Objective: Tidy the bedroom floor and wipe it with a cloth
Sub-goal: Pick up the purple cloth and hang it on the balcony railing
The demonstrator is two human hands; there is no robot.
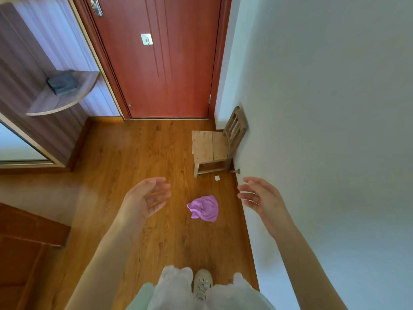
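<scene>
Wood-plank floor [138, 166] runs up to a red door [161, 63], with a white wall [324, 108] tight on your right side and a small wooden chair [214, 144] parked against it near the door corner. The purple cloth [204, 208] is lying crumpled on the planks close to the right-hand skirting edge, between your two hands as seen from above and in front of your shoe [202, 284].

Your left hand [146, 199] and right hand [260, 200] are both held out above the floor, fingers spread loose and slightly curled, nothing in either one.

Stuff that could bite you: bending for the cloth that close to the wall, your right arm or shoulder could clip it, and the chair leg plus the little metal doorstop [235, 171] sit right where a wide wipe stroke would go. That small white scrap [217, 178] by the chair could just get smeared around if you wipe before picking it up.

Hard to tell: what the grey thing on the curved shelf [64, 95] is, and your own legs block the floor right under you. The left hand is a bit motion-blurred too.
</scene>
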